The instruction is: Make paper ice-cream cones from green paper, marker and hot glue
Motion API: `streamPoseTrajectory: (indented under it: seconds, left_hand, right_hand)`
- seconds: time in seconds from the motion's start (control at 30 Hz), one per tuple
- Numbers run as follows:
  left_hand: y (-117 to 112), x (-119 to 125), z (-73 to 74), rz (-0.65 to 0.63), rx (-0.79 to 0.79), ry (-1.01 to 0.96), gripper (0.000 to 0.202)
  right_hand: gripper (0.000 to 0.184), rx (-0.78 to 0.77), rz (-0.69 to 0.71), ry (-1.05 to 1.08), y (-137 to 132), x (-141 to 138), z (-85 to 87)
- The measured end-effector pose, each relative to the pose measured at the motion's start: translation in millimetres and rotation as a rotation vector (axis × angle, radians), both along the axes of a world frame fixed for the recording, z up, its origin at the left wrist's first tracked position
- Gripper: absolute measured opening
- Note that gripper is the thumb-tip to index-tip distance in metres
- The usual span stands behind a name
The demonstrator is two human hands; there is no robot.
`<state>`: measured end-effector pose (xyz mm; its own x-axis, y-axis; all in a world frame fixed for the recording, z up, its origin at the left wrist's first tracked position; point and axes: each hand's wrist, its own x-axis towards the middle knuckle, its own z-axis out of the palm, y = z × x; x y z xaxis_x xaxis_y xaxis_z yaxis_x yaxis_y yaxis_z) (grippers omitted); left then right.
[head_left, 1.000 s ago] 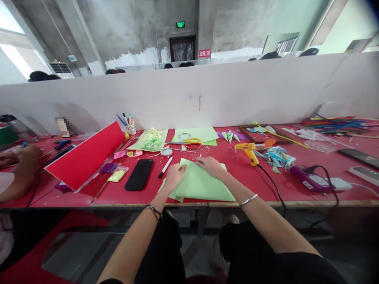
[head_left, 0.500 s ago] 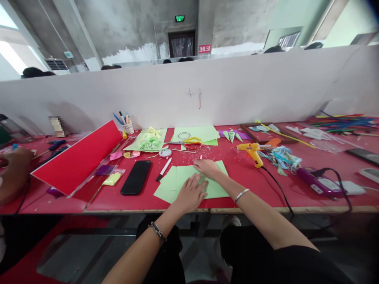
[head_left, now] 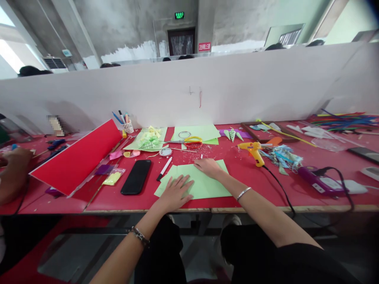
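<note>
A light green sheet of paper (head_left: 210, 184) lies on the red table in front of me, with a crease along its left part. My left hand (head_left: 177, 192) rests flat on its left side, fingers spread. Across the upper part of the paper lies my right hand (head_left: 209, 167), its fingers stretched to the left and pressed down. A white marker with a black cap (head_left: 164, 169) lies just left of the paper. Further left is a black phone (head_left: 136, 177). Beyond the paper are scissors with yellow and red handles (head_left: 191, 141) and a round roll of tape (head_left: 165, 152).
A yellow glue gun (head_left: 253, 152) with a black cord stands at right, beside tangled blue-white scraps (head_left: 284, 156) and a purple device (head_left: 321, 182). A red board (head_left: 78, 157) leans at left. A pen cup (head_left: 128, 127) stands by the white partition (head_left: 160, 98). A co-worker's hand (head_left: 16, 165) is at far left.
My left hand has slid to the left across the paper, away from my right hand. The left part of the paper now lies flatter. My right hand has barely moved.
</note>
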<state>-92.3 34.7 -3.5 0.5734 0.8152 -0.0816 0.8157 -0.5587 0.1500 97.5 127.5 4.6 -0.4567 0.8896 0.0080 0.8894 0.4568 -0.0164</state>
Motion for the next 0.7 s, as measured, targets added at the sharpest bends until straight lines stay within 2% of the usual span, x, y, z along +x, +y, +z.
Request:
streamPoseTrajectory:
  seconds: [0.33, 0.53, 0.63, 0.7]
  left_hand:
    - [14.5, -29.5, 14.4, -0.057, -0.191, 0.042, 0.062]
    - [24.4, -30.0, 29.1, -0.063, -0.301, 0.096, 0.066]
    - [26.9, -27.9, 30.4, -0.043, -0.291, 0.094, 0.068]
    - [26.8, -27.4, 30.2, -0.046, -0.293, 0.087, 0.068]
  right_hand:
    - [0.034, 0.013, 0.027, -0.009, 0.6, 0.2, -1.9]
    - [0.028, 0.043, 0.068, 0.009, 0.4, -2.6, 2.8]
    - [0.029, 0.100, 0.098, 0.053, -10.3, -7.8, 8.4]
    - [0.031, 0.133, 0.137, 0.094, -27.0, -12.1, 10.9]
